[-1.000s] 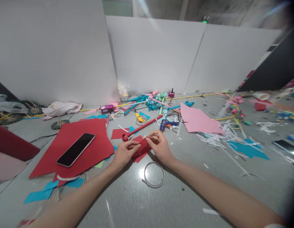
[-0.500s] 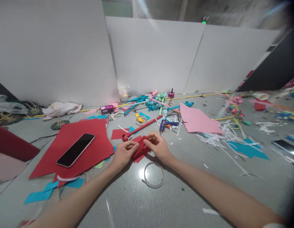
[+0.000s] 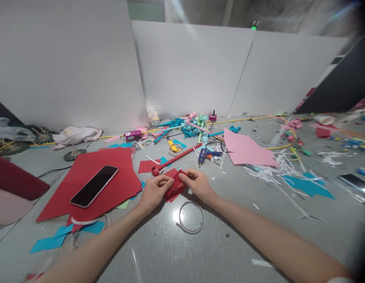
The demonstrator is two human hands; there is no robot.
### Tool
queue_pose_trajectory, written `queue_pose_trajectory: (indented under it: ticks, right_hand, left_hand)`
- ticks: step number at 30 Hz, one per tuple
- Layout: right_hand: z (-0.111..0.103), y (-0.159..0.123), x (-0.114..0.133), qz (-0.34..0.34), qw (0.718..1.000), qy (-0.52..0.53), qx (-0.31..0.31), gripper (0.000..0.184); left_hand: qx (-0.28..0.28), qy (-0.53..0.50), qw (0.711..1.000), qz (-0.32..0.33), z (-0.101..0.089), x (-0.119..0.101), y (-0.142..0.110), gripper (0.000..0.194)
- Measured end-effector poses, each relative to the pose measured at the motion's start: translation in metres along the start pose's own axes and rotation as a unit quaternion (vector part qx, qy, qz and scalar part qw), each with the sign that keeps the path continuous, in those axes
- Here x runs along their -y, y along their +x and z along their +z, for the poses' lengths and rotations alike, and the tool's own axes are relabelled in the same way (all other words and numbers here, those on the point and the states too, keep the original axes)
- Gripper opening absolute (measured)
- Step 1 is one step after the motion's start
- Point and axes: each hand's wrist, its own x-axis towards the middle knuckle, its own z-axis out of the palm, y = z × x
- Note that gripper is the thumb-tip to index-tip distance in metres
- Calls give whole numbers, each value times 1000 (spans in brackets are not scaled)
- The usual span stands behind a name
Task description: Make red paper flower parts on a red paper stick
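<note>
Between my two hands is a small piece of red paper (image 3: 176, 184), with more red paper under it. My left hand (image 3: 154, 192) pinches its left side between thumb and fingers. On the other side, my right hand (image 3: 198, 184) pinches the upper right edge. A coil of pale tape (image 3: 191, 217) lies on the floor just below the hands. Beyond them rests a red paper rod (image 3: 179, 157) with a curled end, and to its right a blue glue gun (image 3: 209, 155).
A black-screened phone (image 3: 94, 186) lies on large red sheets (image 3: 120, 161) at left. Pink paper (image 3: 247, 149), white paper strips (image 3: 268, 171) and a blue sheet (image 3: 309, 184) are spread at right. A yellow cable (image 3: 244, 120) runs along the white panels (image 3: 191, 70).
My right hand has shifted slightly down, its fingers closing in at the red paper's edge. The left hand has barely moved.
</note>
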Motion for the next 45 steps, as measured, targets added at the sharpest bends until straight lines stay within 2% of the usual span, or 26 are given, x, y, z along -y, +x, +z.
queue_pose_trajectory:
  ticks: [4, 7, 14, 21, 28, 34, 39, 45]
  right_hand:
    - [-1, -2, 1, -17, 998, -31, -60, 42]
    - [-1, -2, 1, -15, 997, -28, -72, 42]
    - [0, -3, 3, -12, 999, -31, 5, 46]
    - [2, -6, 8, -29, 996, -89, -9, 50]
    - [1, -5, 4, -51, 989, -137, 35, 49]
    - [1, -6, 4, -43, 990, -131, -8, 48]
    - [0, -5, 2, -42, 991, -120, 31, 48]
    - [0, -7, 1, -41, 986, -155, 46, 53]
  left_hand:
    - [27, 21, 999, -3, 1, 0, 1, 36]
    - [57, 55, 997, 11, 1, 0, 1, 34]
    - [50, 17, 999, 0, -2, 7, 1, 38]
    - [56, 1, 998, -6, -1, 5, 0, 36]
    - [34, -5, 999, -4, -1, 8, 1, 35]
    - [41, 20, 999, 13, 0, 6, 3, 31]
    - [6, 64, 997, 36, 0, 4, 2, 29]
    - [7, 65, 998, 25, -1, 7, 2, 33]
